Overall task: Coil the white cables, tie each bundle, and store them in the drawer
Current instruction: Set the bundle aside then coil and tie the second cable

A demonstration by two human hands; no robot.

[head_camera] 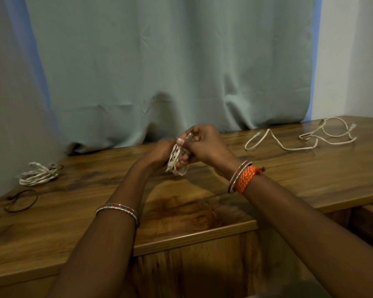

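Above the brown wooden table, the left hand grasps the coiled white cable bundle so its loops stay together, and the right hand pinches its end, probably for tying. A loose white cable lies far right on the table, a finished coil far left.

The table is brown wood with dark swirls and streaks. On the table's left side lies a white bunch of cable, and near it a thin dark brown loop. On the table's far right lies a loose white cable. Behind the table hangs a plain grey-green curtain with blue edges. Over the table, one wrist has an orange braided band and striped red, green and silver bangles.
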